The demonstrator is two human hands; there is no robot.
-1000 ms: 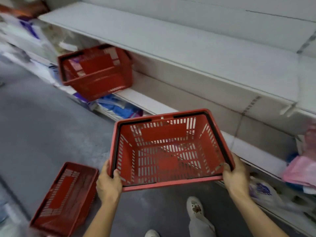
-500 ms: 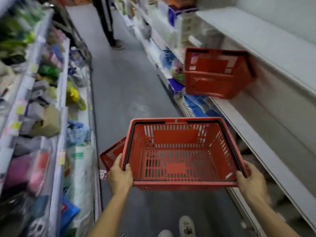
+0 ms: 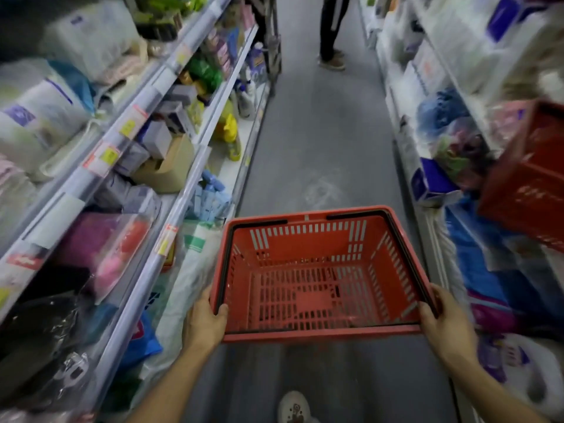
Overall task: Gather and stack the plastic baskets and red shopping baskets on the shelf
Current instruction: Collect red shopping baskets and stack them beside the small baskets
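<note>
I hold an empty red shopping basket (image 3: 317,279) level over the aisle floor, its black handles folded down along the rim. My left hand (image 3: 205,322) grips its near left corner. My right hand (image 3: 446,323) grips its near right corner. A second red shopping basket (image 3: 528,190) sits tilted on the shelf at the right edge, cut off by the frame. The third basket that lay on the floor is out of view.
Stocked shelves (image 3: 128,166) line the left side, and shelves with packaged goods (image 3: 439,148) line the right. A person's legs (image 3: 331,29) stand far down the grey aisle floor (image 3: 320,148). My shoe (image 3: 294,407) shows at the bottom.
My view has swung left from the white shelf to look straight down the aisle. The basket in my hands stayed held; the shelf basket slid to the right edge, and the floor basket left view.
</note>
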